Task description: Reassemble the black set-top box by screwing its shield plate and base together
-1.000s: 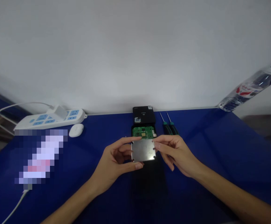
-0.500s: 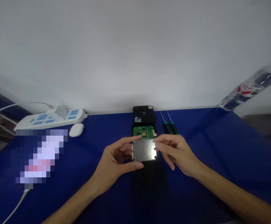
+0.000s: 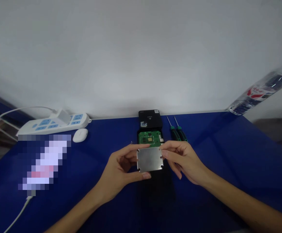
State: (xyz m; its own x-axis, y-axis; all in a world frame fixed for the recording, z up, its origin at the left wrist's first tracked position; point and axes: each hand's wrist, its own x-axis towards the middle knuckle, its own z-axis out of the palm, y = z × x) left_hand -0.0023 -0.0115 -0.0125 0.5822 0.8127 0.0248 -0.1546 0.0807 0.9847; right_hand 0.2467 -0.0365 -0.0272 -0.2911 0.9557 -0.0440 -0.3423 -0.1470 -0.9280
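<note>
A flat silver metal plate (image 3: 150, 159) with notched edges is held up between both hands. My left hand (image 3: 121, 168) spans it from the left, index finger along the top edge and thumb under the bottom edge. At the plate's upper right corner, my right hand (image 3: 182, 158) pinches it between thumb and index finger, the other fingers curled below. Just beyond the plate lies a green circuit board (image 3: 148, 137) in a black casing, its near part hidden by the plate. A black cover (image 3: 150, 119) with a white label rests behind the board.
Two green-handled screwdrivers (image 3: 175, 128) lie right of the casing. Tiny screws (image 3: 131, 142) sit to its left. Farther left are a white earbud case (image 3: 80, 135), a power strip (image 3: 56, 124) and a blurred-out phone (image 3: 46, 161) on a cable. A water bottle (image 3: 259, 92) stands at right.
The metal plate has tilted slightly and come a little lower, showing a bit more of its face. Both hands keep their hold on it.
</note>
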